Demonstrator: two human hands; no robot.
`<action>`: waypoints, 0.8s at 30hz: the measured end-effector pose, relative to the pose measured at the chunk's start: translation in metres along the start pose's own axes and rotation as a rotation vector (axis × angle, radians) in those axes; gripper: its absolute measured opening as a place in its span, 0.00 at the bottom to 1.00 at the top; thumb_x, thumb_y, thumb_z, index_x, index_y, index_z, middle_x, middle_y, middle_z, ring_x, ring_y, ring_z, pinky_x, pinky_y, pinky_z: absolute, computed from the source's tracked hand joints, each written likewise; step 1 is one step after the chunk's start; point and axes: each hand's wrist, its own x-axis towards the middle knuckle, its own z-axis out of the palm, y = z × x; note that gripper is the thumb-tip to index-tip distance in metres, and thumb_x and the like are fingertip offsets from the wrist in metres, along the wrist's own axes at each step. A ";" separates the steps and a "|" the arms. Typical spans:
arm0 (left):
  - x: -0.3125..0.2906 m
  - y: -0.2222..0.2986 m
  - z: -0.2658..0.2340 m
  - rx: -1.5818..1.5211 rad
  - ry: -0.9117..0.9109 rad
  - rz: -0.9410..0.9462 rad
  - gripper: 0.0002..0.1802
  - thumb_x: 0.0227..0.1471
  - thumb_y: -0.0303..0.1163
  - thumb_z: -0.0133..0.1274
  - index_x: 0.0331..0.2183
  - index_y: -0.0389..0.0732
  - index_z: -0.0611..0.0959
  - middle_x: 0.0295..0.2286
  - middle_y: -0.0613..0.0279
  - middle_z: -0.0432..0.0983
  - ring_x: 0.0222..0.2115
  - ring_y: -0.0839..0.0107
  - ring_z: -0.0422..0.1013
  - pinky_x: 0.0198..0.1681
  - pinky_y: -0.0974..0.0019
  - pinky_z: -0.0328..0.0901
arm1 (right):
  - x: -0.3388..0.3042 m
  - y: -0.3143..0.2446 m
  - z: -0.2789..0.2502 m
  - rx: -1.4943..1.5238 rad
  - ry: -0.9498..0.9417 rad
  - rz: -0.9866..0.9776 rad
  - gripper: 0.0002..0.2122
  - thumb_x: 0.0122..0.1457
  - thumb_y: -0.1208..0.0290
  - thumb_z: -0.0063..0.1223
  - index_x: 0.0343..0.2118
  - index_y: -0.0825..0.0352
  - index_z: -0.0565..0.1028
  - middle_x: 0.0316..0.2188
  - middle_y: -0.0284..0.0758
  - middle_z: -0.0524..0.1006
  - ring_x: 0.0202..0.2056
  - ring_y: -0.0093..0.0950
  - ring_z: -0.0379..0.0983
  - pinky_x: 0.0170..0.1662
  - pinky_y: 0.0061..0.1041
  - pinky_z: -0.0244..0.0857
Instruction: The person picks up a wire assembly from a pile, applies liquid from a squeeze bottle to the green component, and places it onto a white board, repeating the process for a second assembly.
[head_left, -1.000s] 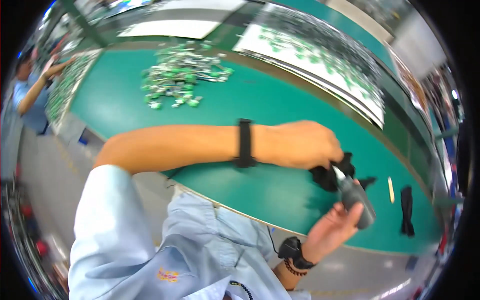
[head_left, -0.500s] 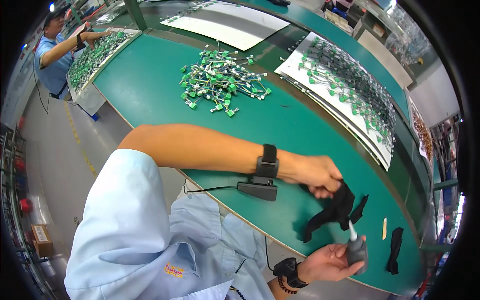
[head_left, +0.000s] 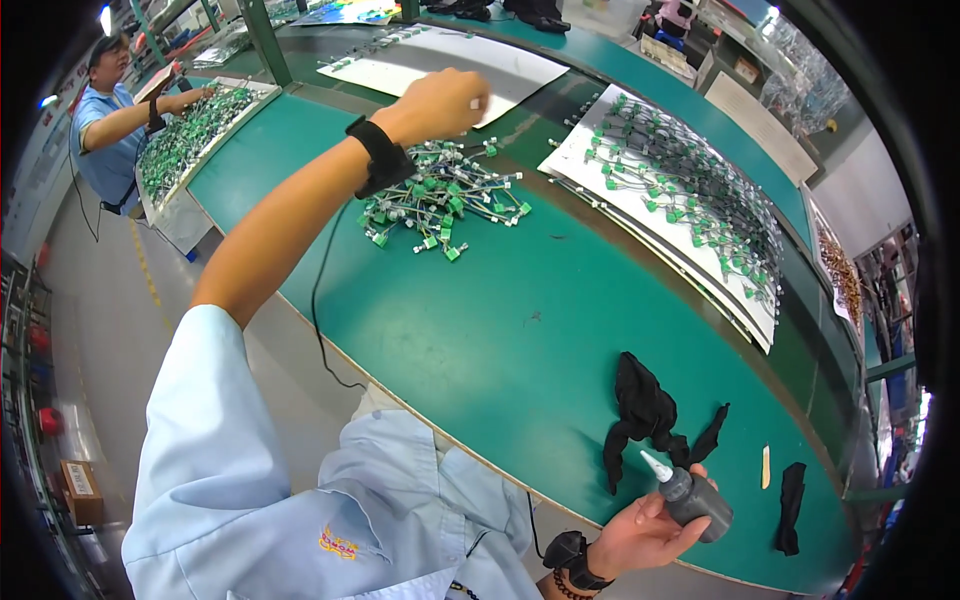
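Observation:
My left hand (head_left: pixel 440 103) is above the far side of a heap of green-and-white wire connectors (head_left: pixel 440 205), partly over a white sheet (head_left: pixel 520 72). Its fingers are curled under, which hides whatever may be in them. Low on the right, my right hand (head_left: pixel 655 530) grips a dark grey squeeze bottle (head_left: pixel 697 505), its pale pointed nozzle tilted up and to the left. Just beyond the bottle, a crumpled black cloth (head_left: pixel 642 405) lies on the green table (head_left: pixel 450 330).
A white board (head_left: pixel 600 150) with rows of green connectors lies at the right. Near the right end are a small pale stick (head_left: pixel 766 467) and a black cloth strip (head_left: pixel 791 508). At the far left, a co-worker (head_left: pixel 105 130) reaches into a tray of connectors (head_left: pixel 190 140).
My left hand has let go of the black cloth and swung up and left to the connector heap. The bottle in my right hand has tipped further leftward.

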 end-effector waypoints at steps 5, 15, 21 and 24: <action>-0.010 -0.061 0.012 -0.154 -0.231 -0.044 0.08 0.40 0.32 0.54 0.28 0.41 0.81 0.24 0.57 0.77 0.25 0.64 0.73 0.30 0.63 0.66 | -0.003 0.005 0.016 -0.022 0.132 0.009 0.22 0.60 0.60 0.39 0.47 0.75 0.57 0.47 0.50 0.62 0.20 0.22 0.63 0.16 0.10 0.54; -0.025 -0.065 0.005 -0.647 0.117 -0.198 0.08 0.46 0.32 0.53 0.27 0.38 0.81 0.24 0.60 0.77 0.25 0.73 0.73 0.30 0.69 0.65 | 0.000 0.011 -0.041 -0.775 -0.223 -0.512 0.23 0.58 0.72 0.45 0.55 0.60 0.52 0.42 0.48 0.66 0.40 0.44 0.69 0.41 0.37 0.67; -0.040 -0.063 -0.028 -0.784 0.239 -0.074 0.08 0.48 0.32 0.51 0.29 0.39 0.80 0.22 0.62 0.77 0.24 0.74 0.72 0.28 0.70 0.65 | 0.006 0.013 -0.034 -0.994 -0.298 -0.629 0.23 0.59 0.72 0.44 0.56 0.60 0.52 0.43 0.49 0.64 0.40 0.44 0.68 0.41 0.37 0.67; -0.058 -0.039 -0.044 -0.529 0.263 -0.057 0.08 0.47 0.33 0.51 0.30 0.42 0.80 0.21 0.63 0.77 0.22 0.70 0.72 0.27 0.68 0.65 | 0.005 0.010 -0.035 -1.051 -0.313 -0.600 0.23 0.59 0.71 0.44 0.56 0.61 0.52 0.44 0.49 0.64 0.40 0.44 0.68 0.40 0.36 0.68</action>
